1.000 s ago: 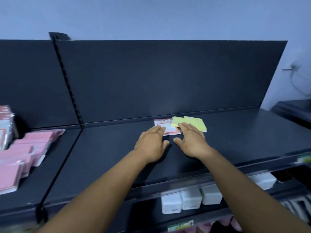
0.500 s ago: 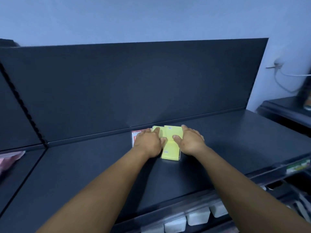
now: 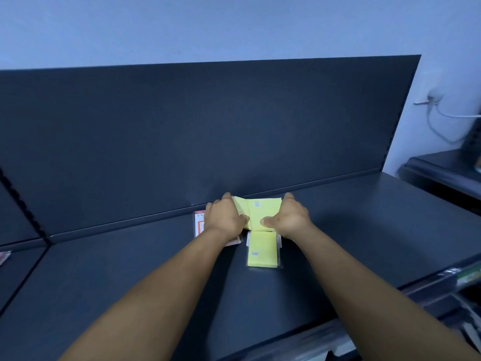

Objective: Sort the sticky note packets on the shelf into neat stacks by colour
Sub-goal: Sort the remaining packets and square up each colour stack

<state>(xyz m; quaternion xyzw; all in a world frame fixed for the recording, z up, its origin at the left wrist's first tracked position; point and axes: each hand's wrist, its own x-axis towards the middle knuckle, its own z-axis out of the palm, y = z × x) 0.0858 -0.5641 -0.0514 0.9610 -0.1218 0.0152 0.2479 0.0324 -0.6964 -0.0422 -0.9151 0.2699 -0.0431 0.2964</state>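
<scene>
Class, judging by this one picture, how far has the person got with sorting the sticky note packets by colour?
Early to midway. Done: little that shows as finished. In hand: the left hand and right hand squeeze a bunch of yellow packets together at the shelf's back. Left: one yellow packet lies apart in front, unstacked, and a red-and-white packet sits half hidden under the left hand.

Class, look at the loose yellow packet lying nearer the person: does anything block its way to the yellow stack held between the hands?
Nothing visible does. The loose yellow packet lies just in front of the yellow stack, its far edge tucked under it.
</scene>
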